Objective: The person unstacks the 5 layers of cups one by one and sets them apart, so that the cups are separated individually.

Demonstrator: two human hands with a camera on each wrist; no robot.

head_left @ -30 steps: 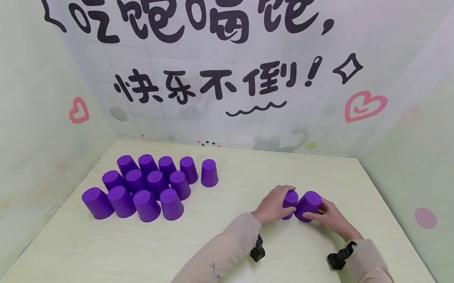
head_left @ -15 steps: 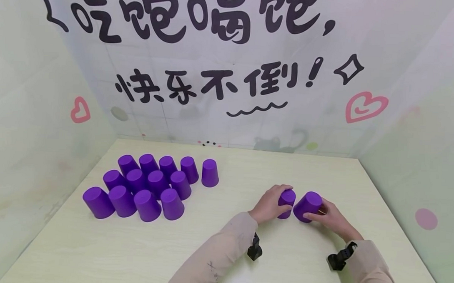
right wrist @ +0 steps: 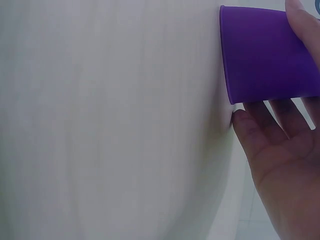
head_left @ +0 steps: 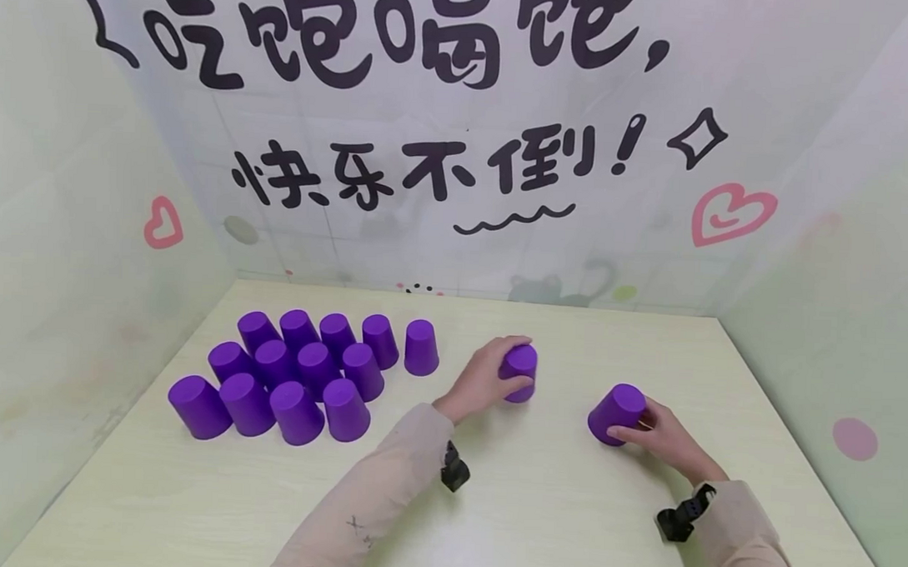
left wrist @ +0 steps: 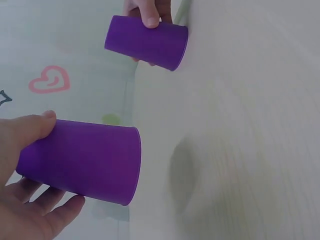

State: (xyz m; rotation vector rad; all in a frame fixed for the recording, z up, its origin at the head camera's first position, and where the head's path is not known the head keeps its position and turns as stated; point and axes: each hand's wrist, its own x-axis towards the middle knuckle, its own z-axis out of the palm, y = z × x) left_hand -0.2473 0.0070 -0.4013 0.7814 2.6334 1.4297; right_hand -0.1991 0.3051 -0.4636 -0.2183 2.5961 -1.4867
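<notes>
My left hand (head_left: 484, 376) grips an upside-down purple cup (head_left: 521, 361) around its sides. In the left wrist view this cup (left wrist: 87, 160) hangs off the table, its shadow lying apart from the rim. On the right, my right hand (head_left: 666, 437) holds a second upside-down purple cup (head_left: 616, 413), thumb on the near side and fingers behind. Its rim (right wrist: 226, 55) is close to the tabletop in the right wrist view; whether it touches I cannot tell. A wide gap separates the two held cups.
Several upside-down purple cups (head_left: 297, 413) stand in rows on the left of the pale table (head_left: 191, 508). One cup (head_left: 421, 349) at the back row's right end sits slightly apart, nearest my left hand. Printed cloth walls (head_left: 440, 258) enclose the table's back and sides.
My left hand has carried its cup left and back, away from the other held cup, towards the rows. The right hand and its cup have stayed in place.
</notes>
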